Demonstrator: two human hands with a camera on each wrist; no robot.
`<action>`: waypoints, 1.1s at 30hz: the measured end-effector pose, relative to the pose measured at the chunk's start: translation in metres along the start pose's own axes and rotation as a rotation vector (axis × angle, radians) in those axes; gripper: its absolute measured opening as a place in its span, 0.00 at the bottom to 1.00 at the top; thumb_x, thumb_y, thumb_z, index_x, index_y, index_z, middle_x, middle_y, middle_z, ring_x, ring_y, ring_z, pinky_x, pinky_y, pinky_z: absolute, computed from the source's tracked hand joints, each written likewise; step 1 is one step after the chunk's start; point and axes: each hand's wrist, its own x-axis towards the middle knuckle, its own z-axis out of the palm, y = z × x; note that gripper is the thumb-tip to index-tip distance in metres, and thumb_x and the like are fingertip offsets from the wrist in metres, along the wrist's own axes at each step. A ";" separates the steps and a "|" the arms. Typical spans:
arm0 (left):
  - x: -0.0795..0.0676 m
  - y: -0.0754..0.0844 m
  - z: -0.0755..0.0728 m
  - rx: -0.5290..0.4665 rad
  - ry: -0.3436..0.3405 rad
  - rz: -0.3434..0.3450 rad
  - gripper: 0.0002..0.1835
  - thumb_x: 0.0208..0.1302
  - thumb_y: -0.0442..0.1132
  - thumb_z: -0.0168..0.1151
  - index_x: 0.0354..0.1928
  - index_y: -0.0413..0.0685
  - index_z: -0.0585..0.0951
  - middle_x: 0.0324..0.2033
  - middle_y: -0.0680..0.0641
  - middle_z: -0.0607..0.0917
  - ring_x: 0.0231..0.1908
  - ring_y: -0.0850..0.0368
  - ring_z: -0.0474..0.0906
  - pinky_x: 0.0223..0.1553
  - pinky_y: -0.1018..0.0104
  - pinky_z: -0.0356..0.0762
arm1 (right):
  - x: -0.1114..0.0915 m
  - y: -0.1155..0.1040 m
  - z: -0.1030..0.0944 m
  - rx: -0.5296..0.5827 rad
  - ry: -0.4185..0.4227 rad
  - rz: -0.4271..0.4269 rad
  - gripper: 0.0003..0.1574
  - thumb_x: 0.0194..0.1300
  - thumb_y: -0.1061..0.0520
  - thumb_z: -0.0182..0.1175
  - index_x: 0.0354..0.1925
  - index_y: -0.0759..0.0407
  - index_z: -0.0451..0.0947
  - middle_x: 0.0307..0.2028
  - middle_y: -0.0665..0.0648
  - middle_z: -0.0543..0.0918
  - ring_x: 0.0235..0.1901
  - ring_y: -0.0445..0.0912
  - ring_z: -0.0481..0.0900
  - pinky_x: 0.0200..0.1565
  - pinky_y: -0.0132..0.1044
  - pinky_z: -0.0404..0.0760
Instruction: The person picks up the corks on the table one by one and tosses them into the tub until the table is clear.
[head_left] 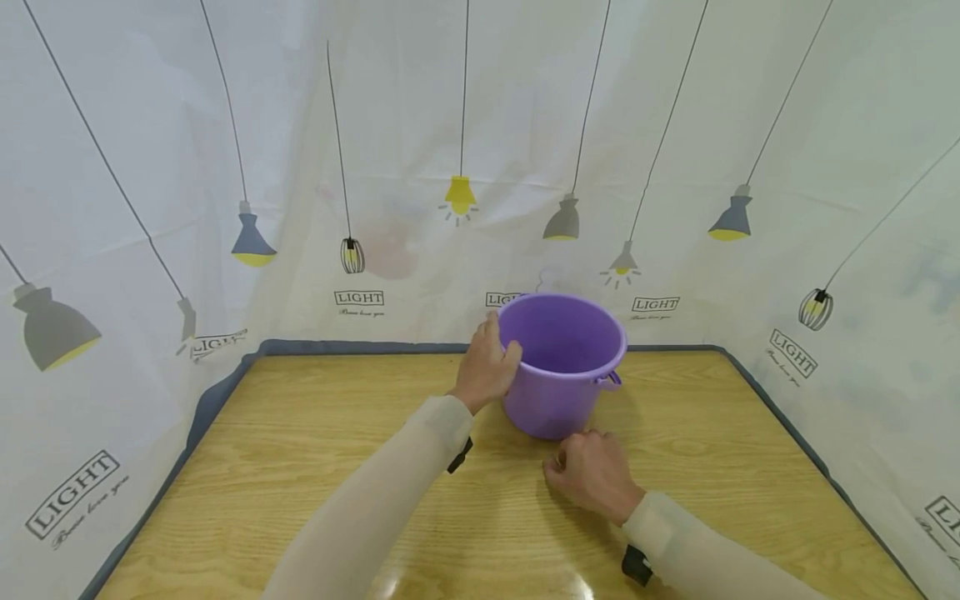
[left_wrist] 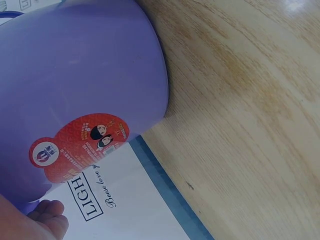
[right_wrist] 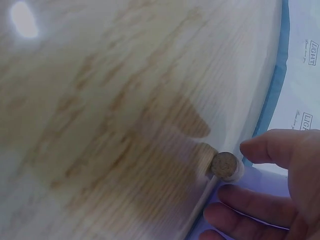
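A purple plastic bucket [head_left: 551,404] stands upright toward the back of the table, with a red label [left_wrist: 87,145] on its side. My left hand [head_left: 487,367] grips its left rim. Low in front of the bucket is my right hand [head_left: 596,475], palm down, with bent fingers. In the right wrist view, a small round piece with a brown, cork-like end [right_wrist: 225,166] and a whitish side lies at the tabletop. My right thumb [right_wrist: 267,146] and fingers are on either side of it, with narrow gaps showing. From the head view this piece is hidden by the hand.
The wood-grain table [head_left: 337,433] is glossy and throws reflections. White cloth walls [head_left: 420,100] printed with hanging lamps enclose its back and sides, and dark blue edging [head_left: 360,347] runs along the border. A loop handle [head_left: 611,382] sticks out at the bucket's right.
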 end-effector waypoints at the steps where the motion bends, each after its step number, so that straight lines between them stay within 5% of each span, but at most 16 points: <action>1: 0.000 0.000 0.000 -0.002 0.000 0.001 0.40 0.75 0.49 0.45 0.81 0.37 0.49 0.75 0.35 0.62 0.74 0.41 0.60 0.73 0.45 0.60 | 0.000 0.000 0.000 -0.003 -0.002 -0.001 0.35 0.53 0.52 0.72 0.05 0.44 0.58 0.06 0.38 0.56 0.12 0.37 0.57 0.20 0.38 0.66; 12: -0.001 0.001 -0.001 0.009 -0.018 -0.011 0.42 0.72 0.52 0.41 0.81 0.38 0.47 0.77 0.36 0.60 0.75 0.41 0.59 0.73 0.45 0.60 | 0.001 0.000 0.002 -0.005 -0.060 0.034 0.35 0.55 0.51 0.72 0.05 0.44 0.60 0.06 0.38 0.56 0.13 0.39 0.58 0.25 0.43 0.70; 33: -0.001 0.001 0.000 0.010 -0.022 -0.014 0.39 0.76 0.48 0.43 0.81 0.39 0.47 0.77 0.37 0.59 0.76 0.42 0.57 0.74 0.47 0.58 | 0.002 -0.002 -0.007 0.040 0.013 0.017 0.36 0.53 0.55 0.71 0.04 0.44 0.57 0.06 0.38 0.52 0.13 0.37 0.54 0.23 0.40 0.68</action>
